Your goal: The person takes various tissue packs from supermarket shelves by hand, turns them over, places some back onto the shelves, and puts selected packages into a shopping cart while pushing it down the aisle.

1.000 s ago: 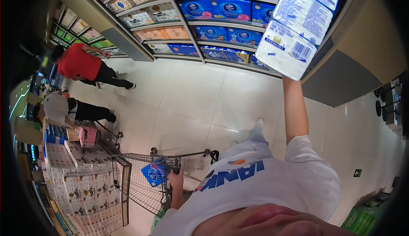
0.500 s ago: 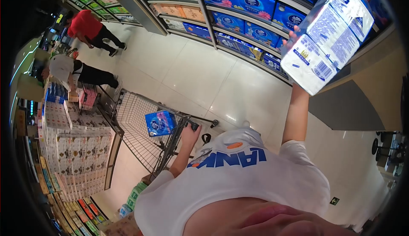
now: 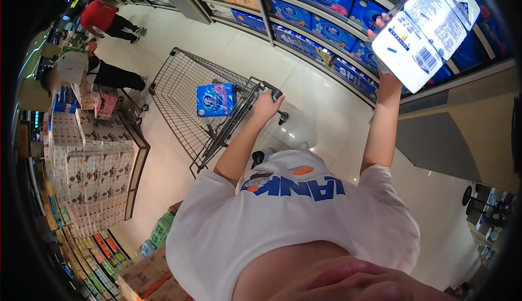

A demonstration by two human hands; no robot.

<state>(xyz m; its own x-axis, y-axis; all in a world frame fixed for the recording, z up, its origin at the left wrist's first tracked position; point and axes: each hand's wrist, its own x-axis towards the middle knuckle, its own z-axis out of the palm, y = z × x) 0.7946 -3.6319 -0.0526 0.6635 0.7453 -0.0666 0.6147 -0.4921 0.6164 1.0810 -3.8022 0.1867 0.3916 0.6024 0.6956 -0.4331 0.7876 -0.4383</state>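
Observation:
My left hand (image 3: 265,106) is closed on the handle of a wire shopping cart (image 3: 182,83). Inside the cart lies one blue plastic-wrapped tissue pack (image 3: 216,100). Out to the right and raised, my right hand (image 3: 379,25) holds a large white tissue pack (image 3: 429,32) with blue print and a barcode. The pack hides most of that hand; only some fingertips show at its left edge, and the wrist shows below. This pack is beside the store shelf (image 3: 348,62), which is lined with blue tissue packs.
At left stands a stack of white packs (image 3: 100,179) on a display. Two people are beyond it, one in a red shirt (image 3: 98,16) and one in a white top (image 3: 73,67) near another cart. Cardboard boxes (image 3: 147,274) sit at the lower left. A shelf-end panel (image 3: 435,138) is at right.
The cart and the blue pack in it have shifted forward and to the right, with my left hand on the handle. The white pack in my right hand has moved slightly up and right.

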